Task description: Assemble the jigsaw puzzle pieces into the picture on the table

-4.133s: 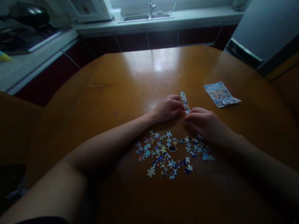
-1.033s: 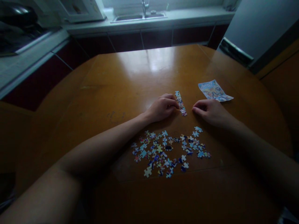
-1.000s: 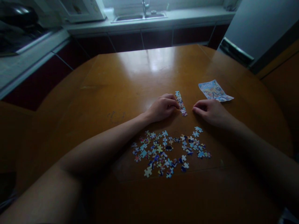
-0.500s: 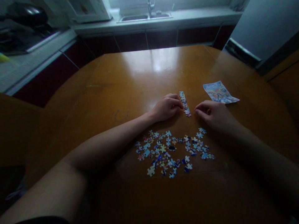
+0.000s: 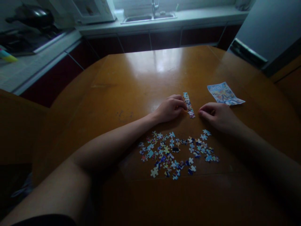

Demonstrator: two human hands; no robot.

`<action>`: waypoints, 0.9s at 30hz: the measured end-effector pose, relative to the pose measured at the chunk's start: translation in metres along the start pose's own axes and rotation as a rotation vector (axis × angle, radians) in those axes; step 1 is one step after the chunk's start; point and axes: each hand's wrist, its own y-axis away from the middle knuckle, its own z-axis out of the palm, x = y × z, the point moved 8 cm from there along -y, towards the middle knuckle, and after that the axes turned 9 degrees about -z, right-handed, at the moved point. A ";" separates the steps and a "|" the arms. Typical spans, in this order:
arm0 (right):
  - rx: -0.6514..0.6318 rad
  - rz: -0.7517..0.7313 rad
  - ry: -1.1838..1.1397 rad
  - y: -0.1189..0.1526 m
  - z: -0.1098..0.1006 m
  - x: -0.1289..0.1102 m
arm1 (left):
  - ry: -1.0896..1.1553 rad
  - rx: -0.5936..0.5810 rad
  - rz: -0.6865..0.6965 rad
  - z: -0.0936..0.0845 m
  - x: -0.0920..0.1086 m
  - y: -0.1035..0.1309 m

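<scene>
A narrow strip of joined jigsaw pieces [image 5: 189, 106] lies on the wooden table, running away from me. My left hand [image 5: 172, 108] rests along its left edge, fingers curled and closed, the fingertips at the strip; whether anything is in them is hidden. Just right of the strip's near end, my right hand [image 5: 216, 116] is closed in a pinch, thumb and forefinger together. Anything between those tips is too small to make out. Closer to me, many loose jigsaw pieces [image 5: 166, 150] are spread out, some picture side up in blue, white and yellow.
A creased picture sheet [image 5: 225, 93] lies beyond my right hand. The brown table [image 5: 141, 75] has its far edge near a counter with a sink [image 5: 141, 18]. A stove with a dark pan [image 5: 35, 15] is at the far left, a pale fridge [image 5: 270, 28] at the right.
The whole view has shifted slightly, so everything appears a little further right. Both hands keep the same pose beside the strip, and the pieces lie as before.
</scene>
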 end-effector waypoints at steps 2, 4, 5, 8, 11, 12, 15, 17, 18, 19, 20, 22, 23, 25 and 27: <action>-0.001 -0.005 0.001 0.000 0.000 0.000 | 0.013 0.005 -0.001 -0.001 0.000 0.000; -0.005 -0.010 -0.004 0.000 0.000 0.001 | 0.026 0.006 -0.014 -0.001 0.000 0.000; -0.007 -0.013 -0.007 0.000 0.001 0.001 | 0.029 0.002 -0.024 -0.001 -0.001 0.000; -0.006 -0.021 -0.012 0.000 0.000 0.001 | 0.027 -0.015 -0.041 0.000 -0.001 -0.001; -0.002 -0.014 -0.011 -0.001 0.000 0.001 | 0.032 -0.024 -0.026 0.001 0.000 -0.001; -0.003 -0.011 -0.012 -0.001 0.000 0.001 | 0.036 -0.025 -0.017 0.001 0.001 -0.001; -0.007 -0.001 -0.023 0.000 0.002 0.004 | 0.026 -0.033 0.003 0.002 0.001 -0.001; 0.001 0.002 -0.043 0.000 0.003 0.006 | -0.005 -0.040 0.015 0.003 0.002 -0.001; 0.010 -0.002 -0.057 0.000 0.004 0.007 | -0.023 -0.047 0.022 0.004 0.002 0.000; 0.018 -0.013 -0.071 0.000 0.004 0.006 | -0.042 -0.056 0.030 0.006 0.002 0.000; 0.023 -0.032 -0.081 0.001 0.004 0.005 | -0.061 -0.069 0.039 0.007 0.003 0.000; 0.008 -0.086 -0.088 0.000 0.006 0.000 | -0.097 -0.098 0.048 0.010 0.004 0.001; -0.007 -0.111 -0.084 0.000 0.007 -0.003 | -0.112 -0.107 0.048 0.011 0.004 0.001; -0.039 -0.142 -0.069 0.000 0.009 -0.008 | -0.131 -0.115 0.041 0.011 0.003 0.001; -0.053 -0.153 -0.057 0.000 0.010 -0.010 | -0.135 -0.114 0.044 0.011 0.004 0.001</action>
